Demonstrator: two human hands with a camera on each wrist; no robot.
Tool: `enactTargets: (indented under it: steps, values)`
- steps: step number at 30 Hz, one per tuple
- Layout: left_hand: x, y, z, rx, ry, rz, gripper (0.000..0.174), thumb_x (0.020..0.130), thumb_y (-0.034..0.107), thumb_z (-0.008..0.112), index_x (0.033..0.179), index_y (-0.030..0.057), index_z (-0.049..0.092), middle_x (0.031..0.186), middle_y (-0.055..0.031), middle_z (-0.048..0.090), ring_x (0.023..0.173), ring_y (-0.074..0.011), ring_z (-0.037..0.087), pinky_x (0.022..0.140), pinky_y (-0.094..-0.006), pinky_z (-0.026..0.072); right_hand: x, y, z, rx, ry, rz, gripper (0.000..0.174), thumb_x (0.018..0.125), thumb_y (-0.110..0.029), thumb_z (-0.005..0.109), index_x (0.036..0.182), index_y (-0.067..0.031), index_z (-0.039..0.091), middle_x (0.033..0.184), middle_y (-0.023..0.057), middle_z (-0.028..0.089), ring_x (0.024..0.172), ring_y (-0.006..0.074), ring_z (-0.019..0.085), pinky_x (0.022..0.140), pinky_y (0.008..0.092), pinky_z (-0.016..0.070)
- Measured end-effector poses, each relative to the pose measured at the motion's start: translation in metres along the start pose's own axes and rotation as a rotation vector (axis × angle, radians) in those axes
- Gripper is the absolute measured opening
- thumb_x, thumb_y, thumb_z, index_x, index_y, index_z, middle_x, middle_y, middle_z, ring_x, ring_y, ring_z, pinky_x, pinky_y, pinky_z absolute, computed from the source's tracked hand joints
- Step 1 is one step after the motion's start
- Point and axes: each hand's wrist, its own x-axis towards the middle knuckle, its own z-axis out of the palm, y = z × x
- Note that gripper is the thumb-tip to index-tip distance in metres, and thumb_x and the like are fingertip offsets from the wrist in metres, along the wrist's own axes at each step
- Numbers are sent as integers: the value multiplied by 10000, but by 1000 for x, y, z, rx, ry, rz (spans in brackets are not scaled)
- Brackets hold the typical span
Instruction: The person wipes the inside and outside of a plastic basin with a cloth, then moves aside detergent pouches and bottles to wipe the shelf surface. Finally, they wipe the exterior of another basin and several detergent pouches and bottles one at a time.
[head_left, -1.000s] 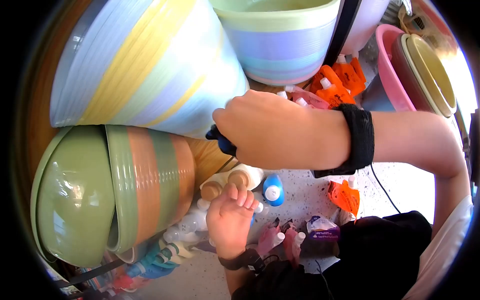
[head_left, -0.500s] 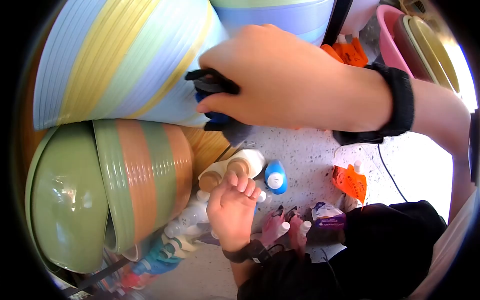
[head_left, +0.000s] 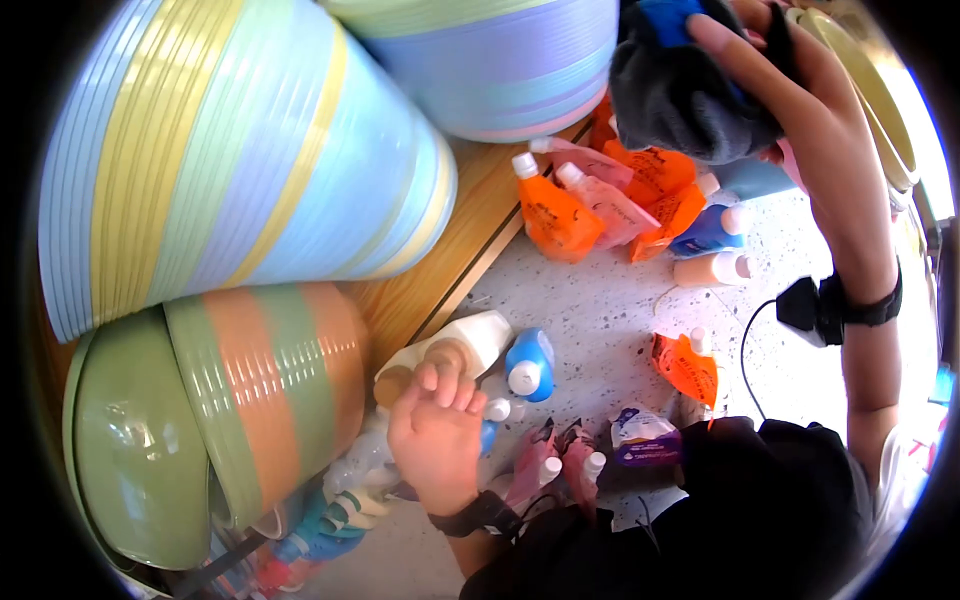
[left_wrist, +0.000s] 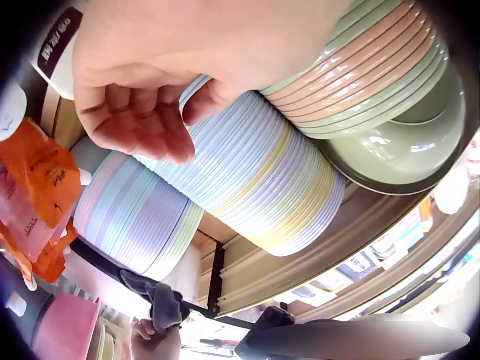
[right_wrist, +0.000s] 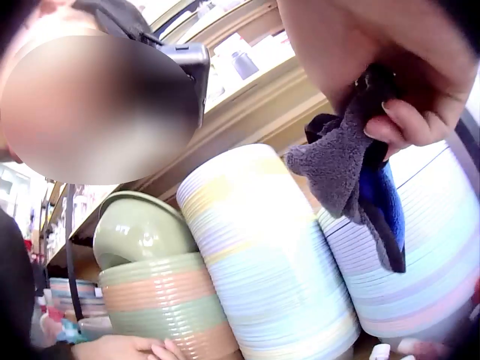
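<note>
My right hand (head_left: 815, 110) grips a bunched grey and blue cloth (head_left: 690, 90) at the upper right of the head view. In the right wrist view the cloth (right_wrist: 337, 169) hangs down from the fingers, its grey side and a blue patch showing. My left hand (head_left: 437, 440) holds nothing; its fingers bend loosely in front of cream bottles with tan caps (head_left: 455, 345). Left of my hands leans a pastel-striped stack of bowls (head_left: 270, 170), above a green and orange striped stack (head_left: 270, 390). A green bowl (head_left: 140, 440) lies on its side at the far left.
A second pastel stack (head_left: 490, 70) stands at the top on the wooden shelf (head_left: 470, 235). Orange pouches (head_left: 560, 220) and pink ones (head_left: 605, 205) crowd the speckled floor (head_left: 590, 300). Nearer are a blue bottle (head_left: 530, 365), a lone orange pouch (head_left: 687, 368) and a purple-white pack (head_left: 645, 437).
My right hand has swung with the cloth from beside the leaning pastel stack to the upper right, uncovering the orange and pink pouches. My left hand keeps nearly the same place.
</note>
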Motion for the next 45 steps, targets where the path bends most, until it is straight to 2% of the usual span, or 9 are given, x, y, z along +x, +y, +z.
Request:
enactTargets:
  steps: [2,3,8,18,20,25,29,40,45]
  values:
    - [0,-2,5,-4,91,17,119,965,219,492,924,111,464,799,-7,405,744,-143,397,727,-305,329,16,71,-30,58,-94,-242,410,979,-356,667,1281,-82,623,927,7,645,665,35,593,551,164,427]
    - [-1,0,0,-5,38,7,103,982,215,468,957,116,482,819,-5,442,770,-148,431,748,-313,359,17,88,-40,48,-122,-265,431,996,-348,639,1338,-90,596,919,10,651,639,15,570,513,147,376]
    - [1,0,-5,39,22,17,119,1011,220,433,1010,120,497,793,16,478,787,-146,462,770,-319,386,8,129,-55,150,-70,-342,371,935,-198,725,1272,-68,639,961,36,677,736,59,593,646,169,469]
    - [1,-5,4,151,52,8,107,1018,212,447,1048,124,500,753,40,464,768,-128,442,761,-305,384,-15,197,-62,-47,311,-539,364,806,83,633,1156,-14,659,1038,79,657,984,150,629,878,281,497]
    - [1,-5,6,156,75,21,116,1026,207,441,1054,116,507,755,36,466,759,-126,439,758,-302,384,-16,197,-59,-101,290,-631,391,704,145,622,1064,4,674,1011,109,638,958,231,648,867,282,499]
    - [0,-7,9,65,115,33,99,993,198,462,1040,110,471,736,11,410,741,-142,414,744,-327,365,-23,210,-64,-147,287,-540,363,690,158,623,1001,-13,704,990,109,635,926,245,640,822,311,506]
    - [1,-6,8,114,62,14,119,1035,194,434,1070,103,501,762,29,472,770,-130,444,757,-304,386,-24,224,-59,-309,281,-653,443,549,131,632,939,-50,736,925,79,641,834,275,596,737,336,494]
    - [1,-3,1,98,18,5,114,1039,196,432,1079,111,496,758,33,475,784,-132,441,775,-305,381,-29,249,-45,-544,166,-563,440,663,74,697,1080,-68,707,1134,100,648,1027,314,614,880,394,500]
    - [2,-4,3,98,18,0,114,1040,196,430,1077,113,500,749,35,473,789,-132,440,777,-306,378,-33,237,-46,-199,-146,-207,476,798,-92,739,1257,-56,619,1356,150,557,1218,356,559,1069,402,423]
